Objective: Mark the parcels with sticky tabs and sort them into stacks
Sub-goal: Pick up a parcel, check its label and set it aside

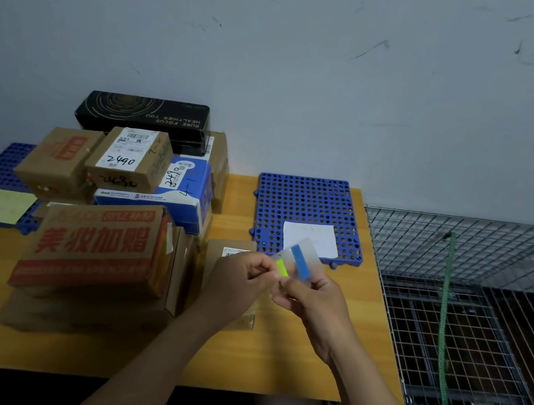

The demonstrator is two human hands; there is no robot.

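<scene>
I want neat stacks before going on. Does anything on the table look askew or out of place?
Yes. The parcels on the left form a loose heap: the big red-printed carton sits skewed on the boxes under it, and the box marked 2490 leans at an angle. Nothing looks spilled or torn.

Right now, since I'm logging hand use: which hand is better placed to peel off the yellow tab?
The left hand: its fingers pinch the yellow tab, while the right hand holds the tab sheet.

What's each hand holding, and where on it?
Right hand grips the clear tab sheet by its lower edge; left hand pinches the yellow-green tab on that sheet.
</scene>
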